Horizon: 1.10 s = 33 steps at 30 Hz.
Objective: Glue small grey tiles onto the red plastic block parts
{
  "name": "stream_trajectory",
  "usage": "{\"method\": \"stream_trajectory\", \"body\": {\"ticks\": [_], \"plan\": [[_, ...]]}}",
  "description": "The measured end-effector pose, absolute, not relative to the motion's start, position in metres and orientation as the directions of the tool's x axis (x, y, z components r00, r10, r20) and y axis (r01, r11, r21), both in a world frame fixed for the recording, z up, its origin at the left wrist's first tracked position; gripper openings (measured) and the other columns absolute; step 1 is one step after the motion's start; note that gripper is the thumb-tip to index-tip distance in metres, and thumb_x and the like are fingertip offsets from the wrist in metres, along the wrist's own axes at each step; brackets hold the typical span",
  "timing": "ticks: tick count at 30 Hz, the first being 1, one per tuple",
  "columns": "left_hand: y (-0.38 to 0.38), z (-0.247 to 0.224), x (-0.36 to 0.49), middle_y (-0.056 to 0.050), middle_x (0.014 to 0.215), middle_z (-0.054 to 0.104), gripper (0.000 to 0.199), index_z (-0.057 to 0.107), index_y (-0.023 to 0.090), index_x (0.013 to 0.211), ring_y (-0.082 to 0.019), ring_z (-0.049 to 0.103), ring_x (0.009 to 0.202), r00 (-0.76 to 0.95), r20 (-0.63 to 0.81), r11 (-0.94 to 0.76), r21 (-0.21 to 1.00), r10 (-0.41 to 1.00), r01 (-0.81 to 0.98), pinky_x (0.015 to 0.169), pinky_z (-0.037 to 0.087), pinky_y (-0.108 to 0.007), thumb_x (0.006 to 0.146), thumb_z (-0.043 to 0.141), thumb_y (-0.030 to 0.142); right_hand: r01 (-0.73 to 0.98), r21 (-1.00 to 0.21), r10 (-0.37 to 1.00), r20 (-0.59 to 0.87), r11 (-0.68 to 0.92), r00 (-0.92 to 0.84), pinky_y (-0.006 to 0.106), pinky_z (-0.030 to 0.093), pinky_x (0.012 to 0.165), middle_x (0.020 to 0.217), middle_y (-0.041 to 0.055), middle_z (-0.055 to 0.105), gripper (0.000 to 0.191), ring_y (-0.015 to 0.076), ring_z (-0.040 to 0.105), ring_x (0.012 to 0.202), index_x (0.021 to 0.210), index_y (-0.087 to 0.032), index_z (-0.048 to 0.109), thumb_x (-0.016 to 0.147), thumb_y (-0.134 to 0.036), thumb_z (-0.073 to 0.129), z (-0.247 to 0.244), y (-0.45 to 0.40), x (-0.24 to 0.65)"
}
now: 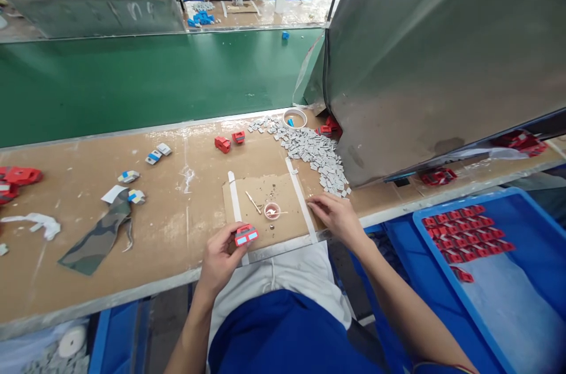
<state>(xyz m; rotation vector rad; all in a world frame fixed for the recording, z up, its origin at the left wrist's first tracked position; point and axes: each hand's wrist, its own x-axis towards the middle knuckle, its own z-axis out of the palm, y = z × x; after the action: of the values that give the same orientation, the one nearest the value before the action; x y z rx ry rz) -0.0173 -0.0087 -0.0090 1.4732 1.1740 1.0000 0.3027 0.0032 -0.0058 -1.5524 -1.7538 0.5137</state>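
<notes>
My left hand (220, 256) grips a small red toy vehicle body (246, 235) with pale blue windows, between thumb and fingers above the front edge of a cardboard mat (283, 232). At the mat's right edge is my right hand (338, 217), its thumb and fingertips pinched together; whatever may be between them is too small to make out. A heap of small grey flat pieces (316, 153) lies just beyond this hand. Between the hands, a small round cup (272, 211) holds reddish contents with a thin stick across it. Beside the cup rests another thin stick (253, 202).
Two red toy bodies (223, 144) and a tape roll (295, 118) lie farther back. Camouflage cloth (99, 235) is at left. A metal panel (442, 55) bounds the right side. A blue tray (530, 291) holds rows of red pieces. Across the green belt (154, 82), a person handles blue parts.
</notes>
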Motion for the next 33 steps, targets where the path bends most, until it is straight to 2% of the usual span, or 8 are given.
{"method": "stream_trajectory", "body": {"ticks": [2,4,7,10,17,21,24,33], "plan": [[-0.008,-0.009,-0.019,-0.010,0.103,0.082,0.026,0.078,0.019,0.109,-0.024,0.079,0.090,0.216,0.046,-0.088,0.978,0.975,0.191,0.080,0.066,-0.031,0.087,0.078,0.034,0.673,-0.722,0.971,0.238,0.161,0.023,0.034,0.060,0.065,0.083,0.0061,0.079,0.023,0.0221,0.073,0.070,0.088,-0.023,0.077,0.097,-0.041,0.065,-0.003,-0.005,0.306],[-0.009,-0.009,-0.020,-0.012,0.108,0.082,0.031,0.079,0.020,0.114,-0.025,0.079,0.095,0.244,0.066,-0.116,0.974,0.967,0.194,0.082,0.065,-0.031,0.087,0.079,0.034,0.605,-0.790,0.978,0.189,0.098,0.088,0.033,0.061,0.064,0.082,0.0062,0.080,0.026,0.0219,0.075,0.069,0.088,-0.021,0.076,0.096,-0.045,0.068,-0.001,-0.015,0.304],[-0.010,-0.009,-0.021,-0.013,0.113,0.082,0.037,0.078,0.020,0.122,-0.026,0.079,0.099,0.284,0.075,-0.134,0.972,0.956,0.193,0.084,0.065,-0.032,0.088,0.077,0.035,0.350,-0.935,0.980,0.023,-0.049,0.199,0.032,0.064,0.067,0.084,0.0073,0.081,0.033,0.0221,0.078,0.073,0.091,-0.020,0.075,0.089,-0.053,0.075,0.002,-0.026,0.291],[-0.013,-0.009,-0.020,-0.012,0.113,0.082,0.039,0.076,0.019,0.126,-0.025,0.079,0.098,0.301,0.059,-0.126,0.970,0.952,0.208,0.088,0.064,-0.032,0.089,0.077,0.033,0.209,-0.972,0.978,-0.069,-0.110,0.196,0.032,0.065,0.070,0.085,0.0073,0.080,0.039,0.0210,0.077,0.072,0.100,-0.019,0.077,0.087,-0.057,0.076,0.002,-0.033,0.274],[-0.017,-0.008,-0.018,-0.010,0.110,0.081,0.040,0.070,0.020,0.126,-0.023,0.078,0.101,0.329,0.031,-0.098,0.977,0.944,0.188,0.087,0.063,-0.029,0.086,0.077,0.024,0.210,-0.972,0.994,-0.092,-0.103,0.059,0.030,0.065,0.069,0.085,0.0075,0.080,0.023,0.0214,0.078,0.073,0.094,-0.021,0.078,0.094,-0.043,0.072,0.012,-0.044,0.234],[-0.016,-0.008,-0.018,-0.010,0.102,0.079,0.025,0.075,0.019,0.113,-0.022,0.077,0.091,0.384,0.081,-0.155,0.974,0.920,0.166,0.079,0.062,-0.030,0.090,0.075,0.030,0.234,-0.969,0.996,0.074,0.081,-0.041,0.027,0.061,0.071,0.094,0.0078,0.077,0.011,0.0198,0.075,0.086,0.090,-0.022,0.077,0.094,-0.030,0.071,0.029,-0.043,0.211],[-0.015,-0.009,-0.019,-0.011,0.102,0.078,0.028,0.076,0.018,0.115,-0.022,0.075,0.090,0.400,0.130,-0.211,0.963,0.907,0.167,0.079,0.061,-0.030,0.091,0.075,0.032,0.240,-0.958,0.987,0.140,0.156,-0.084,0.025,0.056,0.068,0.087,0.0050,0.073,0.009,0.0172,0.070,0.080,0.091,-0.023,0.077,0.096,-0.024,0.069,0.036,-0.038,0.199],[-0.014,-0.005,-0.018,-0.010,0.100,0.079,0.027,0.075,0.019,0.117,-0.021,0.074,0.088,0.428,0.195,-0.310,0.926,0.882,0.216,0.077,0.058,-0.030,0.094,0.074,0.031,0.300,-0.948,0.985,0.056,0.104,-0.163,0.025,0.050,0.067,0.086,0.0031,0.075,0.012,0.0161,0.067,0.075,0.091,-0.022,0.075,0.098,-0.020,0.066,0.028,-0.034,0.193]]}}
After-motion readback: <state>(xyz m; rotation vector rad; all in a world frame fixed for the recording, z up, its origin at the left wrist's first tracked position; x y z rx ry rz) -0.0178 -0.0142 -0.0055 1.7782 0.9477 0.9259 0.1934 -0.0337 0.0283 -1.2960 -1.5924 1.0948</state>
